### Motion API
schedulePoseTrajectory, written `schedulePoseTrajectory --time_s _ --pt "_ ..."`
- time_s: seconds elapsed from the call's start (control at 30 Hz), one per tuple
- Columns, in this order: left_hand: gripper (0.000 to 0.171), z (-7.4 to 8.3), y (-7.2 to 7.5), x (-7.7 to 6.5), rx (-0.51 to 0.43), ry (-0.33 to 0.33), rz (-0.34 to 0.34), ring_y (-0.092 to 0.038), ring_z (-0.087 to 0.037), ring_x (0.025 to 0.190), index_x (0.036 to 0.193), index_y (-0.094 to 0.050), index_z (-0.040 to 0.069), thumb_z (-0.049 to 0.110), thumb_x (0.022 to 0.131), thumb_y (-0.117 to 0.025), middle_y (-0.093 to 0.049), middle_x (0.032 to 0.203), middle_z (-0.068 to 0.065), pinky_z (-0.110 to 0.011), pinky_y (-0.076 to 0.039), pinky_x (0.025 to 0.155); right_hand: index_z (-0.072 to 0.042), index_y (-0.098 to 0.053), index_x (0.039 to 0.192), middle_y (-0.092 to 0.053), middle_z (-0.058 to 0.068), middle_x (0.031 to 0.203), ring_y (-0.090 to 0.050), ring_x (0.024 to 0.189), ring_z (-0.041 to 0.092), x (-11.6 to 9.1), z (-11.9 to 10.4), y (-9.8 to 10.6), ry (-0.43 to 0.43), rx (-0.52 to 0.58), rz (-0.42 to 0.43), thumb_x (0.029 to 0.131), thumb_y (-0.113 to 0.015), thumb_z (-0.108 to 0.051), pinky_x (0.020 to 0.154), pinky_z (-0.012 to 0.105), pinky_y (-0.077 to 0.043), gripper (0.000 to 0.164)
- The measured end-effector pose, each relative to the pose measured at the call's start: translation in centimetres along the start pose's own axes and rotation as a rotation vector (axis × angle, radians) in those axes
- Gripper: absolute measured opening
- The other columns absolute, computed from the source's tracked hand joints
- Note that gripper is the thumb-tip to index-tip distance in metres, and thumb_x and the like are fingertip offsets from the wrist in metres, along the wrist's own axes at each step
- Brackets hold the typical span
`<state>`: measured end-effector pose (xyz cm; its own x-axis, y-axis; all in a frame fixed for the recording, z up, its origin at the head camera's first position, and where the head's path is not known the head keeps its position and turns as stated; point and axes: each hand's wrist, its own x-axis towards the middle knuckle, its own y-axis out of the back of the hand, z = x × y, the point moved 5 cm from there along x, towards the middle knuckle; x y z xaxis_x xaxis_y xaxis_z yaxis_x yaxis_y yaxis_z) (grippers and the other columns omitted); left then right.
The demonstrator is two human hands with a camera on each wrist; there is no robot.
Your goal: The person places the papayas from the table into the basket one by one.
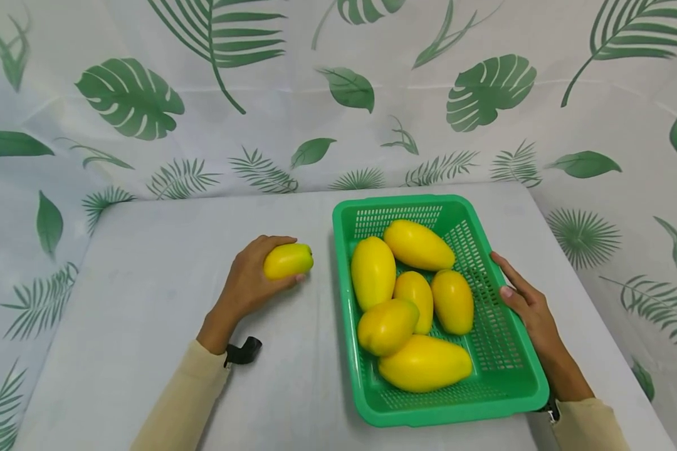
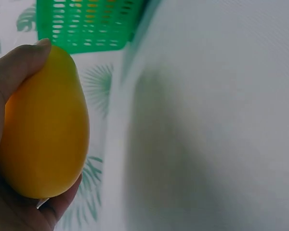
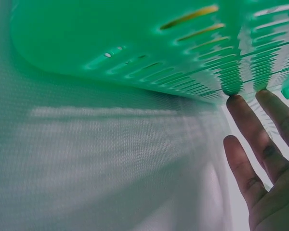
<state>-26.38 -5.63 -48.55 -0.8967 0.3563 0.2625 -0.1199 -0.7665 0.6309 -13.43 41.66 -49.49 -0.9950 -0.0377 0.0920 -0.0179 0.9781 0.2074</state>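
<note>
My left hand (image 1: 252,275) grips a yellow mango (image 1: 288,261) with a greenish tip, thumb on one side and fingers on the other. It is held over the white table, left of a green plastic basket (image 1: 361,401). In the left wrist view the same mango (image 2: 48,125) fills the palm, and a soft shadow lies on the cloth beside it. Several yellow mangoes (image 1: 425,363) lie inside the basket, some leaning on each other. On the basket's right side rests my right hand (image 1: 536,319), thumb at the rim. The right wrist view shows straight fingers (image 3: 253,127) with tips against the slotted wall.
A white cloth (image 1: 158,282) covers the table. Behind and at both sides hangs a white sheet with green leaf prints (image 1: 130,98). A small black wrist-worn piece (image 1: 244,351) sticks out from the left sleeve (image 1: 183,394).
</note>
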Motion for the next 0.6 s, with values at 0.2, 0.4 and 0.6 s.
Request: schedulePoseTrajectory --time_s 0.2,0.4,0.6 --pt "0.062 2.1 0.4 0.4 -0.021 -0.047 0.006 -0.059 -0.016 0.095 0.136 -0.069 0.023 0.04 0.082 -0.092 -0.071 0.12 0.001 -0.037 -0.048 0.079 -0.012 -0.028 0.169 -0.043 -0.015 0.166 -0.064 0.126 -0.003 0.0 -0.1 0.0 -0.016 0.007 -0.002 0.113 -0.037 -0.004 0.087 0.017 -0.06 0.058" --pt "0.064 4.8 0.6 0.6 -0.05 -0.095 -0.005 -0.058 -0.015 0.097 0.137 -0.069 0.021 0.039 0.081 -0.092 -0.071 0.12 0.002 -0.037 -0.049 0.079 -0.012 -0.027 0.169 -0.053 -0.016 0.157 -0.07 0.117 0.0 0.1 -0.1 0.0 -0.017 0.012 -0.012 0.113 -0.037 -0.004 0.082 0.021 -0.063 0.058" --pt "0.065 7.2 0.4 0.9 -0.043 -0.14 -0.035 -0.058 -0.013 0.101 0.14 -0.068 0.023 0.043 0.083 -0.091 -0.069 0.123 0.003 -0.036 -0.051 0.081 -0.012 -0.027 0.169 -0.058 -0.015 0.153 -0.073 0.112 0.002 0.1 0.0 0.2 -0.018 0.012 -0.016 0.113 -0.037 -0.004 0.078 0.023 -0.064 0.058"
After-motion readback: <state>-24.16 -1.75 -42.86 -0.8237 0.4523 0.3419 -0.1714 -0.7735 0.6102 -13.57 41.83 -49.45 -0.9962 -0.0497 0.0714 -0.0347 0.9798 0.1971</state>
